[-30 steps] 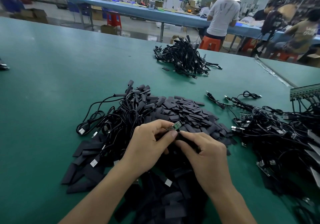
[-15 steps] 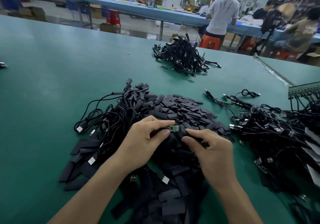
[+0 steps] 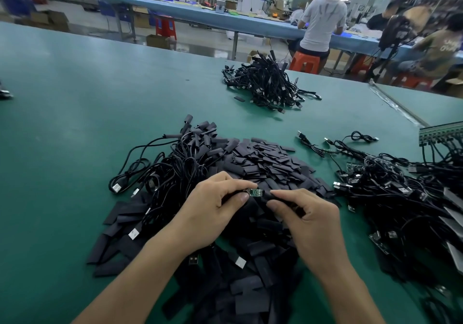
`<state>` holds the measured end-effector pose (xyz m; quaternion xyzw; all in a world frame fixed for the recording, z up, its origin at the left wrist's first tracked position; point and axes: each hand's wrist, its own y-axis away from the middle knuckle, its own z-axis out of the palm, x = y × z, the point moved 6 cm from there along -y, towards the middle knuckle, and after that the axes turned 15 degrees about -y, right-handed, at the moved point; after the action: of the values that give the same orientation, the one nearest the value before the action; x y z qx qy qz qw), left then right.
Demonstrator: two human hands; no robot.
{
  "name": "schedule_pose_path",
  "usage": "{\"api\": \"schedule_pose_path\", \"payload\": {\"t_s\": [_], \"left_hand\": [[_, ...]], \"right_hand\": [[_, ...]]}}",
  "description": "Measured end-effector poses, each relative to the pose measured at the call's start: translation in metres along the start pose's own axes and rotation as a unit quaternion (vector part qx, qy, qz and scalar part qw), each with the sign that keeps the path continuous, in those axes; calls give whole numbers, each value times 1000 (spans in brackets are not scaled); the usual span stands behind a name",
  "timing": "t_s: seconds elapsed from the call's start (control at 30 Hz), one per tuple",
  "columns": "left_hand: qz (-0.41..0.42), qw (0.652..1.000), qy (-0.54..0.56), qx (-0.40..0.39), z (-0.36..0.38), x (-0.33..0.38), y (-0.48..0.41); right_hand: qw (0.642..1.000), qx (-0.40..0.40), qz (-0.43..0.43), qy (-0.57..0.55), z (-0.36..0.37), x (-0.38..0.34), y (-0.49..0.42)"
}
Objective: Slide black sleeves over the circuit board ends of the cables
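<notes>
View from a head-worn camera, looking down at a green counter (image 3: 75, 123) in a workshop. Two bare hands meet at the centre, above a wide pile of loose black sleeves (image 3: 263, 163). The left hand (image 3: 213, 208) pinches the end of a black cable between thumb and forefinger, so that a small green circuit board (image 3: 255, 192) sticks out to the right of its fingertips. The right hand (image 3: 308, 223) pinches a black sleeve (image 3: 267, 196) between thumb and forefinger, with the other fingers curled under. The sleeve's end sits just beside the right end of the board; whether it already overlaps the board cannot be told. To the left of the pile lies a tangle of sleeved cables (image 3: 175, 165) with silver USB plugs showing. To the right is a heap of cables with bare boards (image 3: 400, 188). Farther off, well apart from the hands, sits a bundle of finished cables (image 3: 268, 85). Across the aisle, a person in a grey shirt (image 3: 322, 23) sits on an orange stool (image 3: 304, 64) at a long blue counter (image 3: 200, 15), back turned.
</notes>
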<state>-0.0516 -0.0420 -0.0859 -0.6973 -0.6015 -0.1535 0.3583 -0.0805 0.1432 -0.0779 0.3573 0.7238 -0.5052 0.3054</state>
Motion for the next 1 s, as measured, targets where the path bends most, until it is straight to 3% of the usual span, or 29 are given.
{"api": "schedule_pose_path", "payload": {"t_s": [0.3,0.67,1.0], "left_hand": [[-5,1000,-12,-19,4,-4,1],[7,999,-29,-21,4,-4,2],[16,999,-13,-41,5,-3,2]], "right_hand": [[998,-34,-7,60,0,-2,0],[999,-18,10,33,-3,-2,0],[998,-56,-2,33,1,-4,0]]}}
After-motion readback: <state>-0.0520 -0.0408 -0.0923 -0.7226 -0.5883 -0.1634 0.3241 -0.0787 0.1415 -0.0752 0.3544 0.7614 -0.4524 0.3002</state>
